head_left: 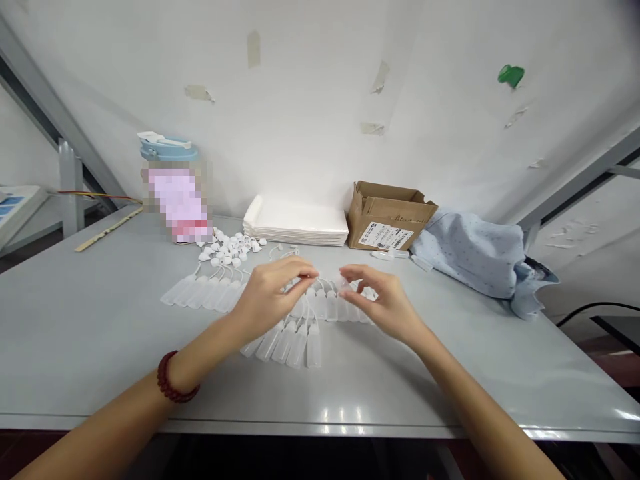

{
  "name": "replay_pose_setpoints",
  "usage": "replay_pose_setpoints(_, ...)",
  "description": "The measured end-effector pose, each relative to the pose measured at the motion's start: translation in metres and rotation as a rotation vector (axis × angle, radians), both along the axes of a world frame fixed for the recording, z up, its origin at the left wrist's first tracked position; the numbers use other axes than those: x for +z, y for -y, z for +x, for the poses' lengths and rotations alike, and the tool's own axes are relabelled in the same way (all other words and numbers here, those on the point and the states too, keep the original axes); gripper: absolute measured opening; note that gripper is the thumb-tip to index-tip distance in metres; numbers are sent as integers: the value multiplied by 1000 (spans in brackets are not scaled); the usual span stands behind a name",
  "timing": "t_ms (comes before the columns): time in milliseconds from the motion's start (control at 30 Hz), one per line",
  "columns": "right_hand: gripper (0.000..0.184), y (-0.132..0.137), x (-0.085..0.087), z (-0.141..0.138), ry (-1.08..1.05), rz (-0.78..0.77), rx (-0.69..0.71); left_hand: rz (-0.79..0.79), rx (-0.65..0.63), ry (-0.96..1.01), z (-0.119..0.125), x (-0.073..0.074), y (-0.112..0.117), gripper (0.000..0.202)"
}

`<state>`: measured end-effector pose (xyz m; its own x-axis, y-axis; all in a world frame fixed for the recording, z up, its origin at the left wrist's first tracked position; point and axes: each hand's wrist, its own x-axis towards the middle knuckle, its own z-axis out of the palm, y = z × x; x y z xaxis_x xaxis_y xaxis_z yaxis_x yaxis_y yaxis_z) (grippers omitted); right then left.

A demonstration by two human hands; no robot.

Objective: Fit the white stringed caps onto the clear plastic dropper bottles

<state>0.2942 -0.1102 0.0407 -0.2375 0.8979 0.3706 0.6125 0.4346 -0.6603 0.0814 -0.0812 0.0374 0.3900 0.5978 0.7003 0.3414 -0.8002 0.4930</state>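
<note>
My left hand (273,287) is closed in a pinch, thumb and forefinger together above the middle of the table; what lies between the tips is too small to make out. Facing it, my right hand (383,300) holds a small translucent plastic bottle (344,283) between thumb and fingers, partly hidden by them. Below and between the hands lie several similar bottles (313,347) with thin white cords at their necks. Another row of corded bottles (200,292) is left of my left hand. Some bottles behind the hands are partly covered.
A pile of small white caps (231,248) lies behind the left row. Farther back are a phone-like pink screen (177,200), blurred, stacked white envelopes (295,223), and a cardboard box (390,217). Loose tubes (383,255) lie before the box; blue cloth (470,257) sits right.
</note>
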Motion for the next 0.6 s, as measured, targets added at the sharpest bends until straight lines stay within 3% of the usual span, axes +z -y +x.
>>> replay_pose_setpoints(167, 29, 15, -2, -18, -25, 15, 112, -83, -91, 78, 11, 1, 19, 13)
replay_pose_setpoints(433, 36, 20, 1, -19, -122, -101, 78, 178, -17, 45, 11, -4, 24, 20)
replay_pose_setpoints(600, 32, 21, 2, -20, -146, -102, 96, 172, -81, 41, 11, -5, 22, 22)
